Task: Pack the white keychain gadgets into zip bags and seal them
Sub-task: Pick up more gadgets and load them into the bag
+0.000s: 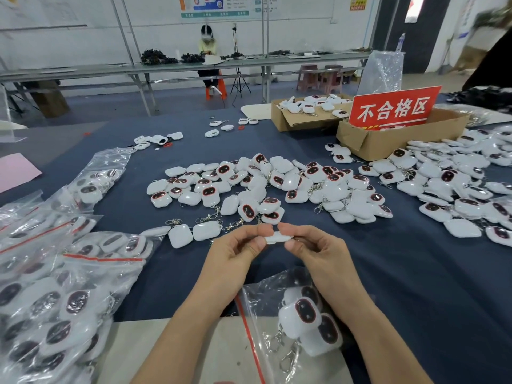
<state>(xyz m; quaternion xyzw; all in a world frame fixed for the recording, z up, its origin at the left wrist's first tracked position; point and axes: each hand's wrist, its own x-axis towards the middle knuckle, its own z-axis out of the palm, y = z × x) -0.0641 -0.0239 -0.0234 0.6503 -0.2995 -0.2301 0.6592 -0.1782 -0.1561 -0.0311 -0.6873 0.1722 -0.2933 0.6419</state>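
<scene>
Blue-clothed table (388,273) — white gadget (278,237) pinched between left hand (235,254) and right hand (315,252)

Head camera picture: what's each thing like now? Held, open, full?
Small white plastic keychain gadget, pinched between both hands.
Left hand, pinches its left end.
Right hand, pinches its right end.
Clear plastic zip bag under the wrists, flat, gadgets inside.
Pile of clear zip bags at left, filled.
Brown cardboard box with red sign, top open.
</scene>
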